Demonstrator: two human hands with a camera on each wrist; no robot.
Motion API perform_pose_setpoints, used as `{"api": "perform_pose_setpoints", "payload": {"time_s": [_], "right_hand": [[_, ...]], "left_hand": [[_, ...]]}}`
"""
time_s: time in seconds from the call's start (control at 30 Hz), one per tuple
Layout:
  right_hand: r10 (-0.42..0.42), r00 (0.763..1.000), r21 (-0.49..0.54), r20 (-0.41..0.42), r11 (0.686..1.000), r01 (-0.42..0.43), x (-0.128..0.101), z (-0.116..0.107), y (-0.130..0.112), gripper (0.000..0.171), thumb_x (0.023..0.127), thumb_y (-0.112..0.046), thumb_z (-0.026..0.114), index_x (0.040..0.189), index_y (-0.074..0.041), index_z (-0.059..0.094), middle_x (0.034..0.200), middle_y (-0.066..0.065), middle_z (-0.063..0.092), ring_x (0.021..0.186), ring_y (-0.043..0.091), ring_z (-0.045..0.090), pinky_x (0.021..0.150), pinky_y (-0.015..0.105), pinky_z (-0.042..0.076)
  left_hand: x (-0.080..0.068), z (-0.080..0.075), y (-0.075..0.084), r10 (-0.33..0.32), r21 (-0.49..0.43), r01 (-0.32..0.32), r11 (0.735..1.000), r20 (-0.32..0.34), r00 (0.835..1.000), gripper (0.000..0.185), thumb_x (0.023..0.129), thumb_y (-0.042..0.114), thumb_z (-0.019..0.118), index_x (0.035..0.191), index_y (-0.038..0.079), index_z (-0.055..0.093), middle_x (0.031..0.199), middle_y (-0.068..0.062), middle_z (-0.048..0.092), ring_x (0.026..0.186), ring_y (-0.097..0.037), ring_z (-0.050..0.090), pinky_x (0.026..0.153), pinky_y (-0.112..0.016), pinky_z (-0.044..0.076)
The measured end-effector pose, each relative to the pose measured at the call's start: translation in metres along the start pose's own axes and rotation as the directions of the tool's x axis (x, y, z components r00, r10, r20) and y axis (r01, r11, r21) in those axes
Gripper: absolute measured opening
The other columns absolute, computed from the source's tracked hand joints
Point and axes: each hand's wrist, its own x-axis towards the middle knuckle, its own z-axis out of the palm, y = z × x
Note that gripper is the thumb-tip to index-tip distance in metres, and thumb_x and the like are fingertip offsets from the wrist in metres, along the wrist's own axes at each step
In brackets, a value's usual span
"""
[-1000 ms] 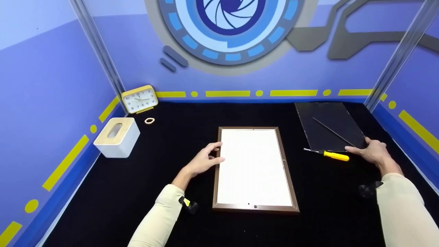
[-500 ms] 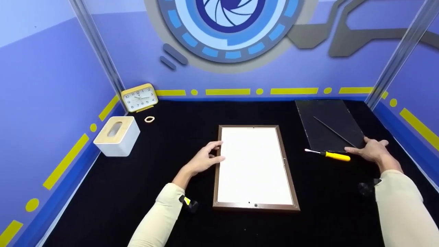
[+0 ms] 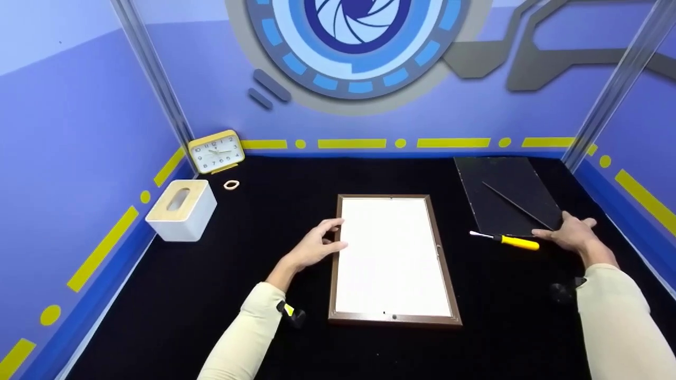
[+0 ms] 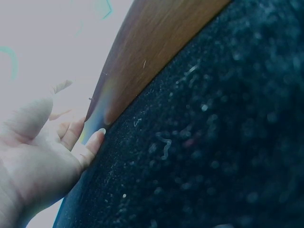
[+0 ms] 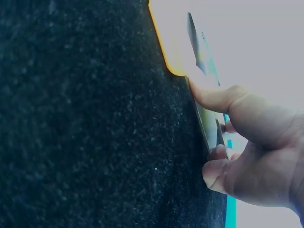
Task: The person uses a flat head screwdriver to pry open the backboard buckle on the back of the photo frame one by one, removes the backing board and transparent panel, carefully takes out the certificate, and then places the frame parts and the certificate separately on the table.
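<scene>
1. Spanning the near-right corner of a flat black rectangular board (image 3: 509, 184), at the table (image 3: 264, 221)'s far right, with the right hand (image 3: 573, 232); cannot tell whether pinched.
2. Touching a brown wooden rectangular frame (image 3: 364, 317) centrally with the left hand (image 3: 311, 245), unclenched.
3. Probably preparing to lift the board; calls for sure hold, minding thin dark strip (image 3: 517, 206) atop, yellow-handled screwdriver (image 3: 520, 243) beside.
4. Visible from left wrist only: outer wood grain; from head only: white sheet (image 3: 391, 258) filling the frame.

Downward head view shares left hand (image 3: 310, 247) and right hand (image 3: 574, 234) with wrist views (nearer).
</scene>
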Motion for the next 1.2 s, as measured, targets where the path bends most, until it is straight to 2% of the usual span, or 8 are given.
{"api": "perform_pose_setpoints", "payload": {"time_s": [0.07, 0.23, 0.33, 0.53, 0.77, 0.87, 1.03, 1.2], "right_hand": [[-0.002, 1.000, 0.019, 0.001, 1.000, 0.001, -0.001, 0.001, 0.001, 0.129, 0.086, -0.066, 0.066, 0.146, 0.019, -0.010, 0.141, 0.055, -0.016, 0.130, 0.070, -0.007, 0.105, 0.077, 0.011], [0.006, 1.000, 0.023, 0.005, 1.000, -0.006, -0.005, 0.002, 0.001, 0.129, 0.087, -0.068, 0.062, 0.145, 0.019, -0.014, 0.139, 0.054, -0.022, 0.129, 0.070, -0.004, 0.104, 0.077, 0.012], [0.002, 1.000, 0.015, 0.013, 1.000, -0.002, -0.005, 0.002, -0.001, 0.129, 0.088, -0.069, 0.060, 0.144, 0.020, -0.014, 0.138, 0.055, -0.022, 0.128, 0.070, -0.003, 0.104, 0.077, 0.013], [0.007, 1.000, -0.047, 0.016, 0.999, -0.006, -0.008, 0.001, -0.005, 0.125, 0.091, -0.066, 0.058, 0.143, 0.023, -0.012, 0.137, 0.057, -0.015, 0.126, 0.069, 0.001, 0.102, 0.076, 0.017], [0.017, 1.000, -0.034, 0.011, 0.999, -0.016, -0.009, 0.000, -0.005, 0.124, 0.091, -0.067, 0.056, 0.143, 0.022, -0.012, 0.138, 0.057, -0.016, 0.126, 0.070, 0.003, 0.102, 0.076, 0.018], [0.031, 0.999, 0.006, -0.031, 0.999, -0.031, -0.013, -0.001, -0.005, 0.122, 0.092, -0.066, 0.056, 0.145, 0.019, -0.013, 0.138, 0.056, -0.019, 0.124, 0.072, 0.008, 0.102, 0.076, 0.018], [0.034, 0.985, 0.034, -0.167, 0.999, -0.029, -0.018, -0.004, -0.010, 0.120, 0.093, -0.066, 0.053, 0.147, 0.014, -0.017, 0.137, 0.055, -0.024, 0.123, 0.072, 0.019, 0.102, 0.075, 0.023], [-0.036, 0.970, 0.037, -0.238, 0.998, 0.047, -0.022, -0.001, -0.031, 0.120, 0.092, -0.063, 0.057, 0.150, 0.009, -0.018, 0.138, 0.056, -0.012, 0.122, 0.071, 0.024, 0.102, 0.074, 0.024]], "left_hand": [[0.000, 0.000, 0.003, 0.002, -0.006, -0.002, 1.000, 0.004, 1.000, 0.061, 0.094, 0.006, 0.067, 0.145, -0.014, 0.038, 0.147, -0.030, 0.038, 0.131, -0.043, 0.039, 0.100, -0.052, 0.043], [0.009, 0.002, -0.022, 0.003, 0.008, -0.003, 1.000, -0.009, 1.000, 0.063, 0.095, 0.008, 0.067, 0.147, -0.011, 0.038, 0.149, -0.027, 0.038, 0.132, -0.042, 0.039, 0.100, -0.053, 0.043], [0.010, 0.003, -0.028, 0.001, 0.011, -0.001, 1.000, -0.025, 1.000, 0.062, 0.095, 0.010, 0.068, 0.147, -0.007, 0.040, 0.149, -0.023, 0.040, 0.132, -0.038, 0.041, 0.099, -0.051, 0.044], [0.010, 0.002, -0.028, -0.003, 0.013, 0.004, 1.000, -0.024, 1.000, 0.061, 0.095, 0.016, 0.069, 0.148, -0.002, 0.044, 0.148, -0.017, 0.044, 0.131, -0.032, 0.043, 0.100, -0.046, 0.045], [0.009, 0.003, -0.027, -0.015, 0.017, 0.016, 1.000, -0.018, 1.000, 0.061, 0.095, 0.018, 0.069, 0.147, -0.001, 0.044, 0.148, -0.015, 0.044, 0.131, -0.029, 0.043, 0.100, -0.044, 0.045], [0.009, 0.003, -0.027, -0.004, 0.003, 0.004, 1.000, -0.020, 1.000, 0.060, 0.094, 0.014, 0.069, 0.147, -0.002, 0.045, 0.147, -0.016, 0.045, 0.131, -0.032, 0.042, 0.100, -0.047, 0.044], [0.009, 0.003, -0.028, 0.023, -0.022, -0.024, 0.999, -0.019, 1.000, 0.058, 0.093, 0.004, 0.067, 0.146, -0.004, 0.045, 0.145, -0.020, 0.045, 0.130, -0.036, 0.042, 0.100, -0.052, 0.043], [0.009, 0.000, -0.027, 0.005, 0.040, -0.004, 0.999, -0.033, 0.999, 0.062, 0.090, 0.004, 0.070, 0.147, -0.001, 0.045, 0.148, -0.018, 0.041, 0.126, -0.033, 0.043, 0.096, -0.044, 0.047]]}}
